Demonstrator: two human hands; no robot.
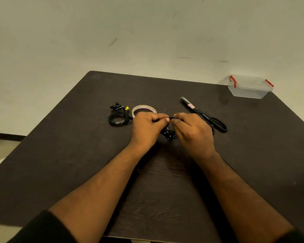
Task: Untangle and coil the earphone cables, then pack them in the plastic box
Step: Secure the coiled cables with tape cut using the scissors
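A black earphone cable [171, 118] is being pinched between both hands near the middle of the dark table [77, 163], its short visible stretch running left to right. The left hand [147, 128] and right hand [193, 132] are each curling fingers and thumb round it, fingertips almost meeting. Its earbuds [168, 133] are hanging below, between the palms. A second, coiled earphone set [118, 115] is lying to the left, just beside a tape roll [143, 109]. Black scissors [204, 114] are pointing away to the upper left. The lidded clear plastic box [249, 86] is sitting at the far right corner.
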